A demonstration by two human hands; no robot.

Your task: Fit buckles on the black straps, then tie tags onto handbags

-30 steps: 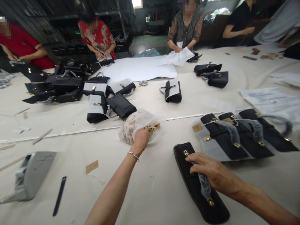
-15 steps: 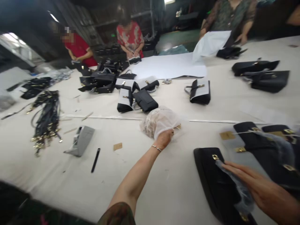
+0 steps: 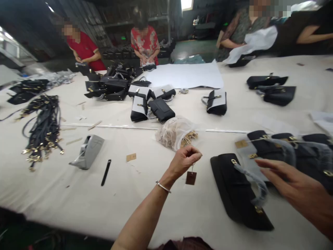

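My left hand (image 3: 184,160) is pinched shut on the string of a small brown hang tag (image 3: 190,177), which dangles just above the table. Behind it lies a clear plastic bag of tags (image 3: 174,132). My right hand (image 3: 291,185) hovers with fingers stretched out over the wrapped handle of a black handbag (image 3: 238,192) lying flat in front of me. It holds nothing.
Three more black handbags (image 3: 286,147) lie in a row to the right. Other handbags (image 3: 161,107) and white paper (image 3: 186,74) sit mid-table. A bundle of black straps (image 3: 43,126), a grey device (image 3: 87,151) and a black strip (image 3: 105,172) lie left. Other people work along the far edge.
My left hand has drawn back out of the plastic bag with a brown tag hanging from its fingers. My right hand has lifted off the handbag. The view has swung left.
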